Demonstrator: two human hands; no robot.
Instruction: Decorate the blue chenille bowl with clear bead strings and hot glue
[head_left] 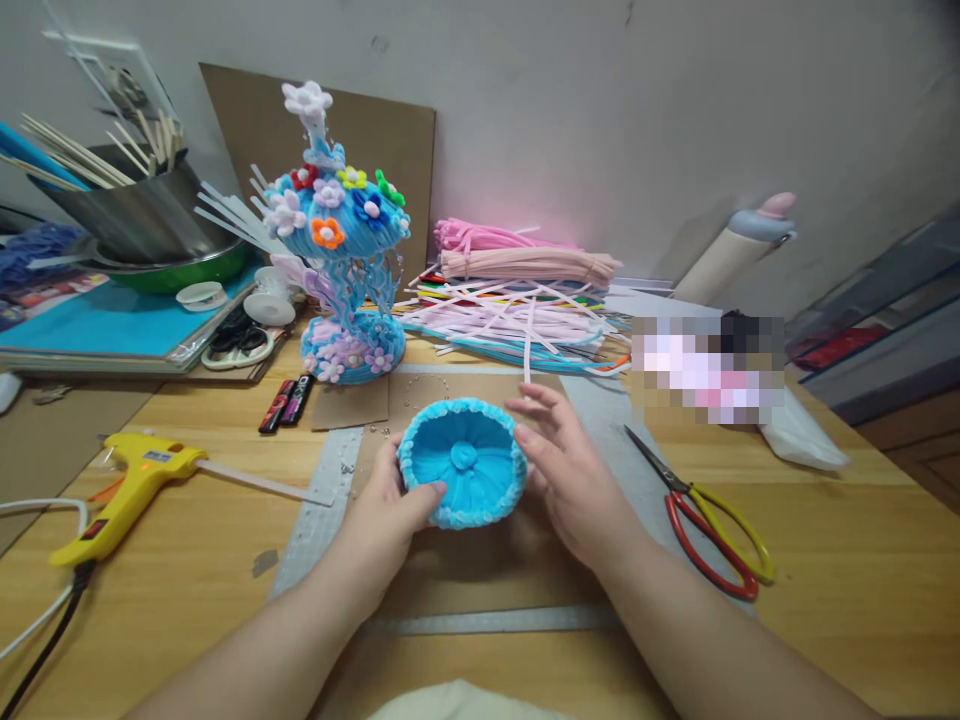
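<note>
A round, hollow, bowl-like piece of blue pipe cleaner [491, 500] is held above the cardboard, its cavity facing me. Its rim is fuzzy and a small coil sits in the middle of the inside. My left hand [397, 505] grips its left side, thumb over the front rim and fingers mostly hidden behind. At the right rim is my right hand [562, 465], with fingers apart and thumb close to the edge; whether it touches I cannot tell. Beneath lie a cardboard sheet [495, 590] and a grey cutting mat [315, 540].
Left: yellow glue gun [142, 485] with glue stick and cord. Right: scissors [690, 500] with red and yellow handles. Behind: flower-covered pipe-cleaner ornament [337, 230] and bundled pipe cleaners [525, 265]. Back left: metal pot [142, 210] of sticks. Back right: white bottle [731, 250].
</note>
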